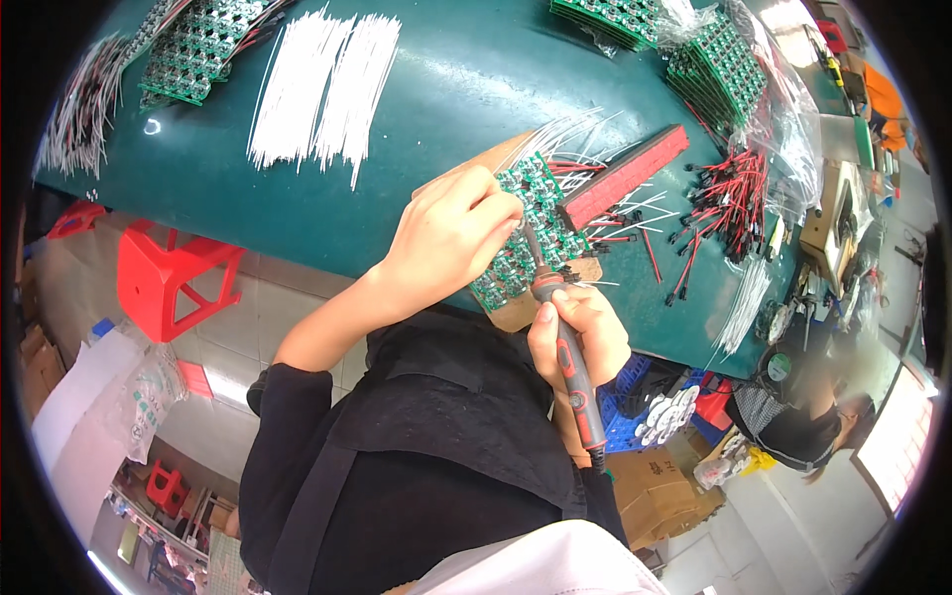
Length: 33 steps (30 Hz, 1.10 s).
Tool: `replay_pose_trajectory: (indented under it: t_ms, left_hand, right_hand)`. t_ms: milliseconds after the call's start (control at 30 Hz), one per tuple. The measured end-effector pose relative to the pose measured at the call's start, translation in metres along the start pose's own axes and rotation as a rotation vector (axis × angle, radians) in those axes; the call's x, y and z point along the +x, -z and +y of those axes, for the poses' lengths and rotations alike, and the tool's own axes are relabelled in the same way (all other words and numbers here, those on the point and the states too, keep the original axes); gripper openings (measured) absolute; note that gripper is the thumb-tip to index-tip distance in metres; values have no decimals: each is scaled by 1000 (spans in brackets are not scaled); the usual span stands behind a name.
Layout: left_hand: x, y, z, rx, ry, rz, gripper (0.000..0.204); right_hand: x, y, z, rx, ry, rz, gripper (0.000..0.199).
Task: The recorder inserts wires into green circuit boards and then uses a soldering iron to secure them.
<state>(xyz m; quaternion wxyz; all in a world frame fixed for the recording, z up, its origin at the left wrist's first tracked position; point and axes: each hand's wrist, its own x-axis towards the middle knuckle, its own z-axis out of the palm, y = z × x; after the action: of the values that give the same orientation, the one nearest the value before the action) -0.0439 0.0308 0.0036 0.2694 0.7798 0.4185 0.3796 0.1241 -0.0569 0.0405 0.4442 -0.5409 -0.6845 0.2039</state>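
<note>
My right hand (585,335) grips a soldering iron (573,382) with a grey and red handle. Its tip points up and left at a green circuit board panel (540,193) covered in small parts. Over the left side of that panel, my left hand (446,238) has its fingers pinched together close to the iron's tip; what they hold is too small to make out. Brown cardboard (516,314) lies under the panel. A long red bar (630,177) rests across the panel's right side, over white and red wires that run out to the right.
Bundles of white wires (322,89) lie on the green table (451,79). Stacked circuit boards (719,69) and red-black connector wires (729,198) sit at the right. A red stool (174,278) stands left, a blue crate (625,426) below the table; another person (793,407) is at lower right.
</note>
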Motion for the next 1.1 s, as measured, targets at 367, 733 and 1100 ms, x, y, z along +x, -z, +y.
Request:
replay_pose_trajectory:
  t_ms: [367, 733, 1100]
  left_hand:
    - [-10, 17, 5, -106, 177, -11, 12]
    - [-15, 15, 3, -30, 92, -70, 10]
    - [-24, 30, 8, -139, 268, -20, 8]
  right_hand:
    - [-3, 1, -5, -39, 90, 44, 16]
    - [-6, -12, -10, -30, 103, 44, 18]
    - [-12, -9, -12, -28, 111, 50, 17]
